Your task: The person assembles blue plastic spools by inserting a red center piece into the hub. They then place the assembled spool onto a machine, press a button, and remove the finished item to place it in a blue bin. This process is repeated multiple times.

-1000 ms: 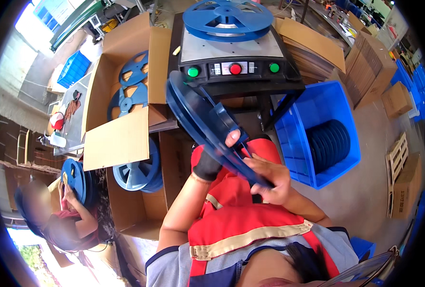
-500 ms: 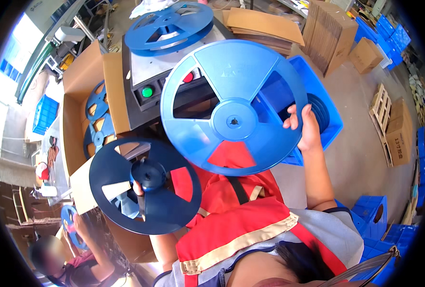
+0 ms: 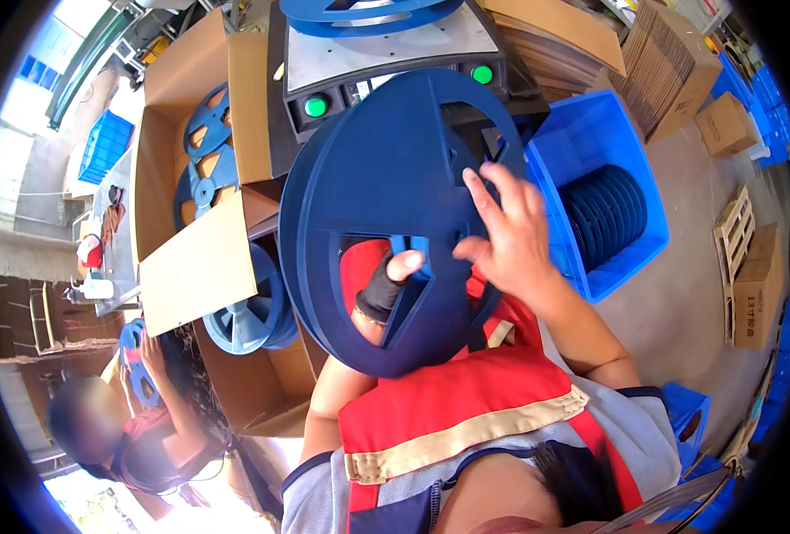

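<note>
A large dark blue plastic reel [image 3: 386, 169] stands tilted in front of my chest, two flanges set face to face. My left hand [image 3: 393, 278], in a dark fingerless covering, reaches into a cutout of the reel and grips around its hub; the thumb shows, while the other fingers are hidden. My right hand [image 3: 512, 233] is at the right part of the reel's face, near its centre, fingers spread and slightly blurred. Whether its fingertips touch the face, I cannot tell. Beyond the reel is a machine [image 3: 368, 58] with green buttons, and another blue reel [image 3: 373, 20] lies on top.
To the right, a blue crate [image 3: 601, 287] holds several dark discs [image 3: 604, 214]. An open cardboard box [image 3: 159, 169] with blue reel flanges [image 3: 206, 178] stands left; below it sits another reel box [image 3: 275, 392]. Flattened cardboard [image 3: 666, 67] is stacked far right. A co-worker [image 3: 159, 445] handles a reel lower left.
The separate lighter flange from my right hand and darker flange from my left are now together as one reel. My right hand has left the rim and moved inward. The view has shifted.
</note>
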### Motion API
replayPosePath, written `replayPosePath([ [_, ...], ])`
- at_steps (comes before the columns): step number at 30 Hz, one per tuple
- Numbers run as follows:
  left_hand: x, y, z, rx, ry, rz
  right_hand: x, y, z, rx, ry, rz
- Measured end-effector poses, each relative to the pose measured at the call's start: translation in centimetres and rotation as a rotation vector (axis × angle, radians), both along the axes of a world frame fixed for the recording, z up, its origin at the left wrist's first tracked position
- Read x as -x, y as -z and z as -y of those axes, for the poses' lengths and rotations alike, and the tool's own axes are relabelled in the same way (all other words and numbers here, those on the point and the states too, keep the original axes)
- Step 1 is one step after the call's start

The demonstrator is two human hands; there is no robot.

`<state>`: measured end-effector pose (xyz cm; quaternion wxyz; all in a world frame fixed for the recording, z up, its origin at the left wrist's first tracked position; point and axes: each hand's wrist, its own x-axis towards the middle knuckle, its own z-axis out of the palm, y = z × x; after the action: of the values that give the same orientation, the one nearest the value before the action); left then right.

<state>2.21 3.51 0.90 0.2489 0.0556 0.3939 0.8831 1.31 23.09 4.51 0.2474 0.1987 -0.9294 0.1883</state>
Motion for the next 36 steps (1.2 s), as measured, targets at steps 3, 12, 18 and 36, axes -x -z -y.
replayPosePath([
  [3, 1.0, -1.7, -0.7, 0.426, 0.046, -0.219, 1.1, 0.2, -0.9, 0.406, -0.191, 0.726],
  [12, 2.4, -1.7, -0.9, 0.491, 0.228, -0.194, 2.2, 0.9, -3.5, 0.774, -0.582, 1.199],
  [18, 2.7, -1.8, -1.0, 0.439, 0.157, -0.405, 1.8, 1.2, -3.0, 1.133, -0.416, 1.101],
  [36, 2.1, -1.8, -0.5, 0.357, 0.075, -0.384, 2.2, -0.2, -1.8, 0.988, -0.362, 0.969],
])
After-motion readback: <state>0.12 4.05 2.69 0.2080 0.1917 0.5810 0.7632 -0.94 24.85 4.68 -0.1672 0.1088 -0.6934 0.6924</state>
